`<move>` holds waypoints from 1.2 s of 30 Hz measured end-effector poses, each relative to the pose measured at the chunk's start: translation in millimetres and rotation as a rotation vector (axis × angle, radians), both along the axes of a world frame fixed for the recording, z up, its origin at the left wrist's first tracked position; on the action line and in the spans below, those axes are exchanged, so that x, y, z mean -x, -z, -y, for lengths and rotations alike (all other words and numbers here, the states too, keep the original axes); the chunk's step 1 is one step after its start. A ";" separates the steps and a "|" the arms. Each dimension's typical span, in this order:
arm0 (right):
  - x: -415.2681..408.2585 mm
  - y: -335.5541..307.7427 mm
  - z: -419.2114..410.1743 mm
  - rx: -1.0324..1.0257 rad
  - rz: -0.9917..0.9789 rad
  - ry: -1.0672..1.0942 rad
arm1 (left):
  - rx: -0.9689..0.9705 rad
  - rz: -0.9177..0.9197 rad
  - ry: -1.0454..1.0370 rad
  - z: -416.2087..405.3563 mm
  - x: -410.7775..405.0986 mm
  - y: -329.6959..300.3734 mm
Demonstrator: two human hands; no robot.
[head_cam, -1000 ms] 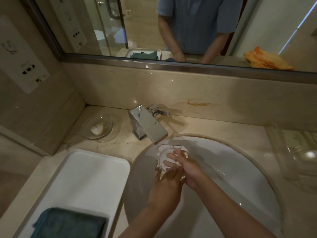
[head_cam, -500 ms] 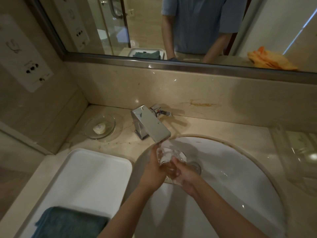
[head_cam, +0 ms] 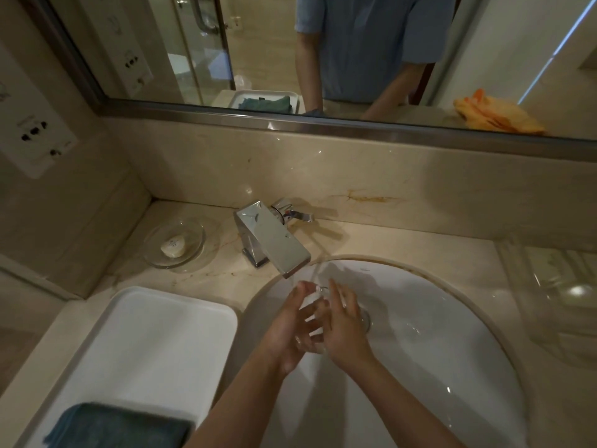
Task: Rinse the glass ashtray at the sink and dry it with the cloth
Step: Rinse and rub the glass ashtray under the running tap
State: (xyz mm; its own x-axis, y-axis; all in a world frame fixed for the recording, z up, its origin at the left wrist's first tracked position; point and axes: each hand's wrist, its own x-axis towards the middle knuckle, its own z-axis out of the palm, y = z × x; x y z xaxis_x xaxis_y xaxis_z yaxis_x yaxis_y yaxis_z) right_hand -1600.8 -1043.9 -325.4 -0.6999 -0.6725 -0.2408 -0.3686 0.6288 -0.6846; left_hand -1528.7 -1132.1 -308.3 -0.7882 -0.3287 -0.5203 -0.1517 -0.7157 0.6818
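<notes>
Beige marble counter (head_cam: 371, 244); white oval sink (head_cam: 436, 350) under chrome faucet (head_cam: 274, 240). Left hand (head_cam: 289, 328) and right hand (head_cam: 342, 324) clasped the clear glass ashtray (head_cam: 311, 321) between them, fingers loosely curled.

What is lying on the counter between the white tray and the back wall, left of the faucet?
In the head view, a clear glass dish holding a small soap sits between the white tray and the wall.

Two hands: left hand (head_cam: 286, 331), right hand (head_cam: 344, 324); one glass ashtray (head_cam: 311, 321), one sink (head_cam: 452, 334), one tap (head_cam: 274, 242), one white tray (head_cam: 145, 344), one blue cloth (head_cam: 119, 426), one soap dish (head_cam: 176, 244), one mirror (head_cam: 323, 53), one orange cloth (head_cam: 497, 116)
</notes>
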 end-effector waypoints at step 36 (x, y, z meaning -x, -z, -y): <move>-43.5 -21.8 0.8 -0.015 0.094 -0.256 | -0.125 -0.017 -0.231 1.3 -9.0 7.7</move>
